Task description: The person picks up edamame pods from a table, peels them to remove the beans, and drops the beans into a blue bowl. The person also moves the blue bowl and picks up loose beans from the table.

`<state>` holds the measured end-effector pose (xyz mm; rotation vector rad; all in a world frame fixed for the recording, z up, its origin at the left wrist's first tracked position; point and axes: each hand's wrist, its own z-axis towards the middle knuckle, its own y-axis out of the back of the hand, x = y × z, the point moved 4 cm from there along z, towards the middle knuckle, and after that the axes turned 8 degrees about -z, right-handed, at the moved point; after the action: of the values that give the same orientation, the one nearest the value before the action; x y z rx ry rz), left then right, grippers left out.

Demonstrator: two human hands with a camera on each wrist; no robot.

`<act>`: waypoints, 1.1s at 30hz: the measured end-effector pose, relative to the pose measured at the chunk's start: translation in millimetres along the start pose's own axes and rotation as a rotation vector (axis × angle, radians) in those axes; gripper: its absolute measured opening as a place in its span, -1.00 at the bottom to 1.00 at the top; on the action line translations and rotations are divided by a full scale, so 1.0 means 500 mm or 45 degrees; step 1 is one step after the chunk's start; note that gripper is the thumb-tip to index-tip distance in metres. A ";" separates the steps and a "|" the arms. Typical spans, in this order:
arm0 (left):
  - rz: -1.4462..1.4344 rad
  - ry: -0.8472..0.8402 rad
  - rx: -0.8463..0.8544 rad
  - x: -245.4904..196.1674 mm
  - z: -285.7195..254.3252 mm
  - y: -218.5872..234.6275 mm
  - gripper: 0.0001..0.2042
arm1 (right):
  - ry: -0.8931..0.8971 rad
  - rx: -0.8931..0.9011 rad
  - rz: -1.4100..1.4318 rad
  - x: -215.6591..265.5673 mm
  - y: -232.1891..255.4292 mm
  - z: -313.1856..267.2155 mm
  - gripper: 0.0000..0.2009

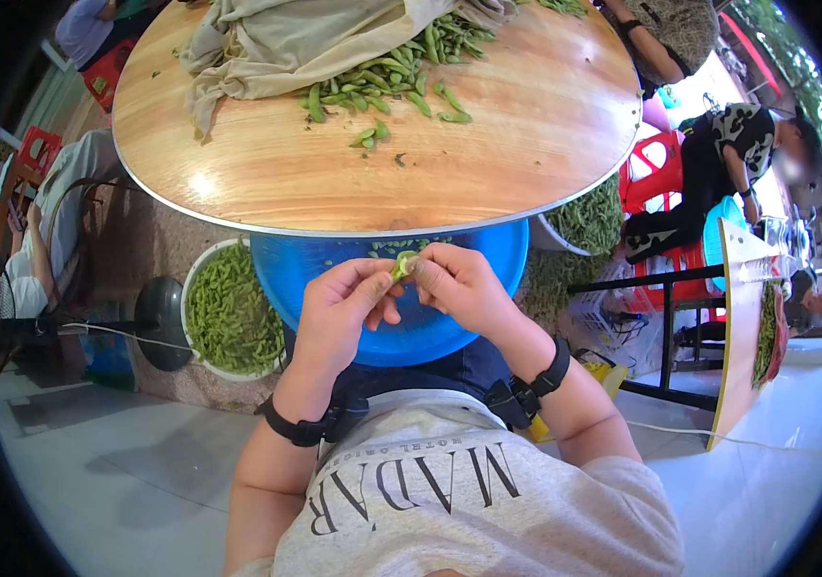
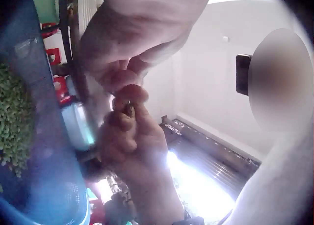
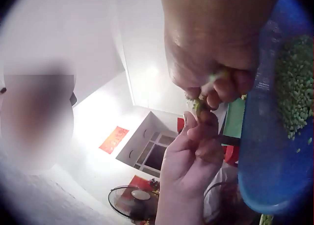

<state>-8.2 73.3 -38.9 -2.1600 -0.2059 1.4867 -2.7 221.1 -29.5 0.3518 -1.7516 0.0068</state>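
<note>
Over the blue basin (image 1: pixel 276 288), both hands meet at one green soybean pod (image 1: pixel 402 267). The left hand (image 1: pixel 342 298) pinches the pod's left end between thumb and forefinger. At its other end the right hand (image 1: pixel 456 284) pinches it, thumb against the bent forefinger. From the right wrist view, the pod (image 3: pixel 197 107) shows between the fingertips of the two hands, which nearly touch. A layer of pale green shelled beans (image 3: pixel 297 87) lies in the basin below. Most of the pod is hidden by fingers in the left wrist view.
The round wooden table (image 1: pixel 498 163) overhangs the basin's far side, with loose pods (image 1: pixel 373 87) and a beige cloth (image 1: pixel 286 48) on it. A white tub of pods (image 1: pixel 233 308) stands left of the basin. More pods (image 1: pixel 589 216) are heaped at right, near a seated person (image 1: pixel 738 144).
</note>
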 end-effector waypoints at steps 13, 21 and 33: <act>0.488 -0.472 -0.060 -0.004 -0.032 -0.017 -0.88 | -0.180 0.023 0.366 0.000 -0.018 -0.006 -0.90; 0.687 -0.699 -0.217 0.029 -0.024 -0.014 -0.88 | -0.016 -0.235 0.313 -0.001 -0.036 0.000 -0.94; 0.225 -0.302 -0.319 0.046 0.001 0.012 -0.89 | -0.072 -0.387 0.312 -0.034 -0.066 0.005 -0.91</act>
<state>-0.4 77.5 -60.9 -2.2363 -0.3043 1.9096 5.5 193.0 -52.3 -0.0853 -1.8099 -0.0935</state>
